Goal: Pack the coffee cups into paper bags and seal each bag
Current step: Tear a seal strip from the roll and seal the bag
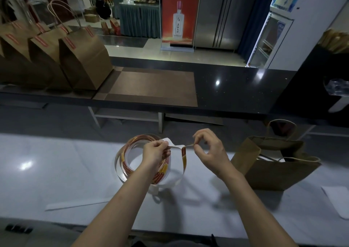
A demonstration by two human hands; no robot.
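Both hands raised mid-table: left hand (155,150) pinches sticker strip (177,146) off the roll (128,163); right hand (207,148) pinches its peeled end. Open paper bag (272,173) stands right, near the table's far edge.

Left hand (155,152): back facing up; my fingers are curled, the tips pinching one end of the sticker strip (177,146).
Right hand (208,148): my thumb and forefinger pinch the other end; the remaining fingers are loosely curled.
Forearms: both bare, extended forward, converging.
Spacing: my hands are level and near each other, not touching.
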